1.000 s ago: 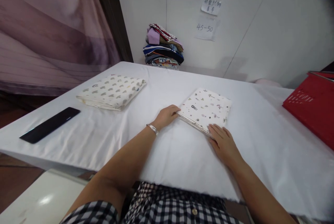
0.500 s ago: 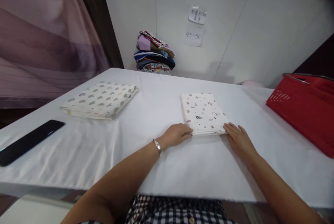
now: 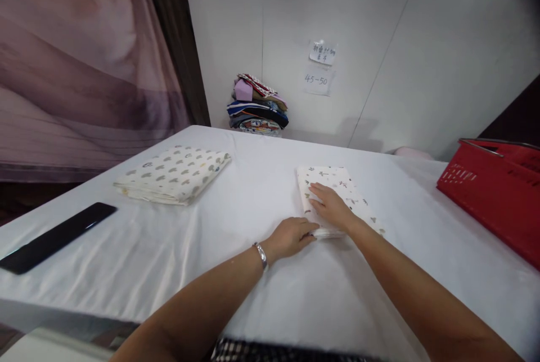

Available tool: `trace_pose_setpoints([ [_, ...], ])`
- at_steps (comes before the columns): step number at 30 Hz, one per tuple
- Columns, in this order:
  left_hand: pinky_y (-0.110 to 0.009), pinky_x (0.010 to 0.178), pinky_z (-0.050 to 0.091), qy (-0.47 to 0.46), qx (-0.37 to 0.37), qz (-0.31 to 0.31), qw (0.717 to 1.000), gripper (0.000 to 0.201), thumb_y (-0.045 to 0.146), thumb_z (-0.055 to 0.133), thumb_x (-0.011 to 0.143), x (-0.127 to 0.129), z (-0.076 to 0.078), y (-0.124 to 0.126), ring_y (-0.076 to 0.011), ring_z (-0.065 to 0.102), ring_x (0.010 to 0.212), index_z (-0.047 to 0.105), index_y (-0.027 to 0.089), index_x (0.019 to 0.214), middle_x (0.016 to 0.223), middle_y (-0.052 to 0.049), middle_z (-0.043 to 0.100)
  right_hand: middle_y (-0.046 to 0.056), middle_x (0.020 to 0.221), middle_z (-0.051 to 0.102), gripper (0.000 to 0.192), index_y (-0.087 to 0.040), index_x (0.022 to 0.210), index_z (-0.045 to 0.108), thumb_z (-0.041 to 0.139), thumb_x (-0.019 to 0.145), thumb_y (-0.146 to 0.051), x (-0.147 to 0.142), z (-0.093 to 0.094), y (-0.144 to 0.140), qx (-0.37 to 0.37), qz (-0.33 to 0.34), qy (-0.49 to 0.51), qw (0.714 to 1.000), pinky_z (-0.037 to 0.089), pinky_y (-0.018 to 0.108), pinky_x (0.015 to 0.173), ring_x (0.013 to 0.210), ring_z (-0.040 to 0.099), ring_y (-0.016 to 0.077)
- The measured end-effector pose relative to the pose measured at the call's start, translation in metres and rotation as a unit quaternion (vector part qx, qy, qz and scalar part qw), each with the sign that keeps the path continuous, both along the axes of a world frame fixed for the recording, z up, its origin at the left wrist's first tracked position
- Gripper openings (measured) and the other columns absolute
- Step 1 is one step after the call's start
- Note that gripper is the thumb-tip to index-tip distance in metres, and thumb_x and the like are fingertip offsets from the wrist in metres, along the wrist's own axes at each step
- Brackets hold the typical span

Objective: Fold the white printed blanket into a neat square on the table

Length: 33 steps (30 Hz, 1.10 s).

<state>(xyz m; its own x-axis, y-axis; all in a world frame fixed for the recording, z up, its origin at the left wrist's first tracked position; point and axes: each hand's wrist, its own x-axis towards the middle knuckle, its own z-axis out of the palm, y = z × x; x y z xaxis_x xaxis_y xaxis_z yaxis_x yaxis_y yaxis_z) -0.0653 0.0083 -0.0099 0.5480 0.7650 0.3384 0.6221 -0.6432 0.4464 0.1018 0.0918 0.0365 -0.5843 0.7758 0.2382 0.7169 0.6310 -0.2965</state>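
Observation:
A folded white cloth with small dark prints (image 3: 350, 190) lies on the white-covered table (image 3: 253, 283) in front of me. My right hand (image 3: 333, 207) rests flat on top of the cloth, fingers spread toward its left side. My left hand (image 3: 291, 236), with a silver bracelet at the wrist, touches the cloth's near left corner with its fingertips. Neither hand grips anything.
A second folded cloth with grey prints (image 3: 175, 173) lies at the left. A long black flat object (image 3: 54, 236) sits near the left table edge. A red basket (image 3: 498, 193) stands at the right. A pile of folded clothes (image 3: 258, 106) is against the back wall.
My right hand has moved from the cloth's near right corner onto its top. The cloth was turned square to me earlier. My left hand stays at the near left corner.

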Motion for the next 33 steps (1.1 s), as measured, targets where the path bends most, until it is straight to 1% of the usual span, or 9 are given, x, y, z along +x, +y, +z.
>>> trace_pose_setpoints([
  [5,-0.026,0.07,0.041,0.007,-0.01,0.0,1.0,0.026,0.032,0.047,0.09,-0.001,-0.001,0.001,-0.0153,0.057,0.076,0.06,0.024,0.111,0.083,-0.001,0.063,0.016,0.148,0.03,0.057,-0.007,0.135,0.041,0.041,0.089,-0.039,-0.039,-0.008,0.061,-0.039,-0.075,-0.073,0.994,0.022,0.039,0.11,0.137,0.024,0.0262],
  [9,-0.026,0.07,0.041,0.007,-0.01,-0.007,1.0,0.026,0.033,0.046,0.09,-0.001,-0.002,0.003,-0.0156,0.057,0.077,0.06,0.024,0.11,0.084,-0.002,0.062,0.016,0.15,0.024,0.061,-0.007,0.139,0.033,0.036,0.09,-0.044,-0.053,-0.028,0.084,-0.059,-0.11,-0.108,0.986,0.018,0.043,0.11,0.139,0.019,0.0271],
  [14,-0.026,0.069,0.041,-0.002,-0.023,-0.007,1.0,0.024,0.032,0.047,0.089,-0.001,-0.001,0.003,-0.0155,0.056,0.076,0.062,0.023,0.106,0.082,-0.002,0.062,0.012,0.154,0.012,0.065,-0.011,0.144,0.021,0.027,0.091,-0.048,-0.054,-0.049,0.09,-0.076,-0.114,-0.134,0.982,0.01,0.042,0.11,0.141,0.008,0.0239],
  [18,-0.027,0.069,0.041,-0.006,-0.022,0.006,1.0,0.023,0.034,0.047,0.089,0.001,0.007,0.001,-0.0161,0.054,0.079,0.063,0.021,0.099,0.085,-0.003,0.061,0.011,0.155,0.01,0.067,-0.011,0.145,0.018,0.025,0.09,-0.049,-0.054,-0.05,0.093,-0.083,-0.12,-0.14,0.979,0.007,0.041,0.111,0.141,0.005,0.0229],
  [22,-0.033,0.081,0.041,-0.019,0.024,0.007,1.0,0.025,0.037,0.045,0.09,0.009,0.015,0.004,-0.0188,0.053,0.092,0.063,0.019,0.091,0.1,-0.006,0.06,0.011,0.155,0.009,0.069,-0.009,0.146,0.017,0.026,0.09,-0.049,-0.055,-0.048,0.092,-0.086,-0.119,-0.134,0.98,0.005,0.041,0.111,0.141,0.005,0.0229],
  [24,-0.035,0.089,0.04,-0.025,0.033,-0.025,0.999,0.026,0.038,0.043,0.091,0.015,0.018,0.007,-0.0194,0.052,0.1,0.062,0.02,0.097,0.109,-0.006,0.059,0.012,0.154,0.01,0.069,-0.008,0.145,0.018,0.026,0.09,-0.049,-0.055,-0.047,0.091,-0.088,-0.115,-0.127,0.981,0.005,0.041,0.111,0.141,0.005,0.0228],
  [26,-0.038,0.097,0.037,-0.015,0.026,-0.048,0.998,0.03,0.04,0.045,0.091,0.022,0.018,0.008,-0.0206,0.05,0.11,0.057,0.02,0.111,0.117,-0.007,0.058,0.012,0.154,0.011,0.069,-0.008,0.145,0.018,0.027,0.09,-0.049,-0.056,-0.047,0.09,-0.09,-0.113,-0.121,0.982,0.004,0.04,0.111,0.141,0.005,0.0227],
  [30,-0.049,0.11,0.022,0.041,0.008,-0.043,0.998,0.057,0.043,0.053,0.086,0.029,0.013,0.006,-0.0263,0.034,0.132,0.037,0.019,0.135,0.139,-0.011,0.044,0.012,0.154,0.009,0.07,-0.008,0.146,0.016,0.026,0.09,-0.05,-0.057,-0.043,0.089,-0.103,-0.114,-0.117,0.981,0.004,0.04,0.111,0.141,0.004,0.0231],
  [33,-0.049,0.112,0.019,0.064,0.003,-0.037,0.997,0.056,0.039,0.05,0.088,0.028,0.007,0.006,-0.0252,0.029,0.136,0.034,0.02,0.138,0.144,-0.01,0.039,0.014,0.154,0.011,0.072,-0.008,0.145,0.02,0.025,0.09,-0.054,-0.054,-0.033,0.093,-0.126,-0.093,-0.119,0.98,0.008,0.042,0.11,0.141,0.007,0.0249],
])
